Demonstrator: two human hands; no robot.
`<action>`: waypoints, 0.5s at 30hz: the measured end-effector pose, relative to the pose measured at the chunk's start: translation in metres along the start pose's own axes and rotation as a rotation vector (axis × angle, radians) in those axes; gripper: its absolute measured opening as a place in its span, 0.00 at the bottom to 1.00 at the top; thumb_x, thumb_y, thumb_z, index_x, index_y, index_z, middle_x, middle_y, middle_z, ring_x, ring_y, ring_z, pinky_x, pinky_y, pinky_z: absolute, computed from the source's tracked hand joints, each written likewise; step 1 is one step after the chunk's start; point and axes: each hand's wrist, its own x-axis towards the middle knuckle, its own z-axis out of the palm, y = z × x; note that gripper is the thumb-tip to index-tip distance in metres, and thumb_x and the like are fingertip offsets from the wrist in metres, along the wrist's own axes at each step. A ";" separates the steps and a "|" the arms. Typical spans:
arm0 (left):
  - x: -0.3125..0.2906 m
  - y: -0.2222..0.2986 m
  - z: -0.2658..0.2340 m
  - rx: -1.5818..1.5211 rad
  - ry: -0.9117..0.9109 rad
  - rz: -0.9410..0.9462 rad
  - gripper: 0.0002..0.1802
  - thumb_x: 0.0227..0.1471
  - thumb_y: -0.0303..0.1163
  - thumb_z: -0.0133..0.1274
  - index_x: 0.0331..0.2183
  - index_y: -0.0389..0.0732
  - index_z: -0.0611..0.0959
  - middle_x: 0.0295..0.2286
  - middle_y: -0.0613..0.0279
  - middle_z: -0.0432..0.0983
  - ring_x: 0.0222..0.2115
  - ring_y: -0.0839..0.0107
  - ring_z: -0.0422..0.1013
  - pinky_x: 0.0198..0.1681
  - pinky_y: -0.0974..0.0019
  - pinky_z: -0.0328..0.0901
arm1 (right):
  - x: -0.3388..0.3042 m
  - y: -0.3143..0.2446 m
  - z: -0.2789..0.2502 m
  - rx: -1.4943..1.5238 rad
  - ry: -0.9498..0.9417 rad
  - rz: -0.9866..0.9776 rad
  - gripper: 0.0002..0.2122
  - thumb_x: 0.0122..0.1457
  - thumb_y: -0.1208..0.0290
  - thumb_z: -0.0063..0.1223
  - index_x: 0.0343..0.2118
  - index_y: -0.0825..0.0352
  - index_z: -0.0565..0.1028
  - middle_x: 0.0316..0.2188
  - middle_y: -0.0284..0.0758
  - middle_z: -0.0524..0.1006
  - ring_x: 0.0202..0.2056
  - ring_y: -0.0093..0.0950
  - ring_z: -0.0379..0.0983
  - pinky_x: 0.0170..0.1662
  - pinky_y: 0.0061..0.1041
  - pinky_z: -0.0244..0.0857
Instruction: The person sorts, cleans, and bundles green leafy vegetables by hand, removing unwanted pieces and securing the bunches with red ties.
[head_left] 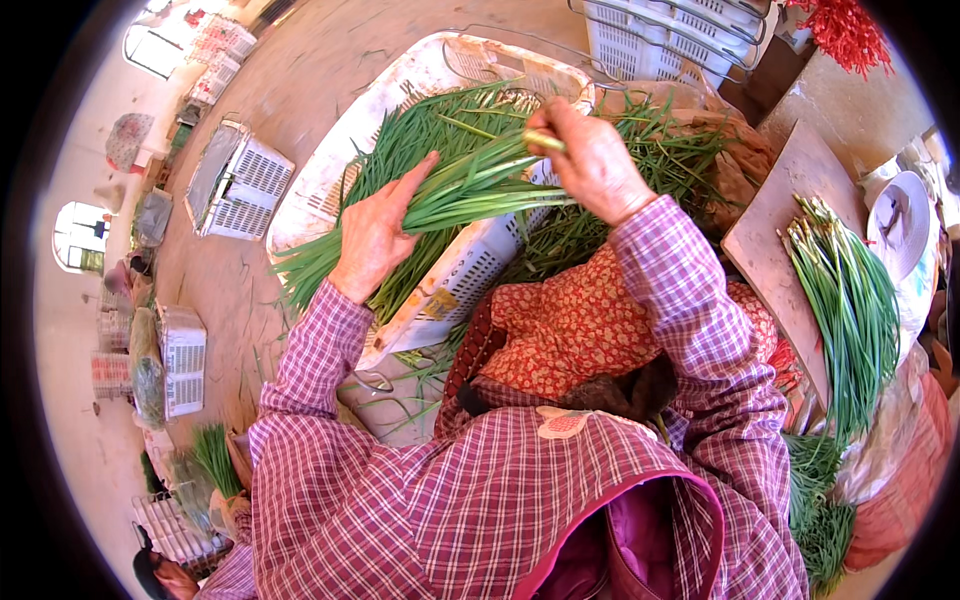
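1. Green chive stalks (455, 190) lie as a long bundle across the white plastic crate (400, 90), which sits tilted at about eleven o'clock from the person's lap.
2. Left hand (378, 232) lies flat on the bundle with the fingers spread fairly wide, forefinger stretched toward one o'clock along the stalks; it presses rather than grips.
3. Right hand (592, 160) is curled narrow around the pale root ends of the same bundle, thumb and fingers pinched on the stalks at about twelve o'clock.
4. Both forearms wear purple checked sleeves (690, 300), coming up from the lower edge over a red flowered apron (570, 330).
5. More loose chives (660, 150) pile behind the right hand, spilling over a brown sack.
6. At three o'clock a wooden board (775, 235) carries a neat, sorted bundle of chives (850, 300), white ends pointing toward twelve.
7. Just past the board, a pale round plate-like thing (900, 225) sits near the rim; I cannot tell what it is.
8. At nine o'clock, well apart on the dirt floor, stands an upturned white crate (240, 180), and another (183, 360) lies at eight o'clock.
9. Stacked white crates (670, 30) stand at one o'clock.
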 end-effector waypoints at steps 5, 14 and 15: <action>-0.011 -0.006 -0.008 -0.027 -0.094 -0.103 0.39 0.39 0.24 0.61 0.56 0.53 0.73 0.42 0.55 0.78 0.39 0.58 0.77 0.40 0.64 0.70 | -0.010 0.027 -0.035 -0.041 0.063 0.095 0.05 0.64 0.75 0.43 0.40 0.66 0.70 0.31 0.40 0.80 0.28 0.29 0.78 0.31 0.28 0.74; -0.023 -0.024 -0.017 -1.154 -0.312 -0.713 0.23 0.43 0.20 0.62 0.45 0.33 0.76 0.30 0.58 0.77 0.23 0.71 0.72 0.22 0.70 0.67 | -0.037 0.087 -0.076 -0.546 0.105 0.221 0.09 0.61 0.65 0.52 0.42 0.61 0.75 0.32 0.41 0.79 0.34 0.40 0.78 0.39 0.39 0.72; -0.021 -0.022 -0.014 -1.153 -0.316 -0.705 0.23 0.43 0.20 0.62 0.45 0.33 0.76 0.30 0.58 0.77 0.23 0.71 0.72 0.22 0.70 0.67 | -0.032 0.072 -0.069 -0.446 0.146 0.149 0.10 0.61 0.65 0.52 0.42 0.62 0.76 0.32 0.40 0.80 0.34 0.38 0.78 0.40 0.38 0.73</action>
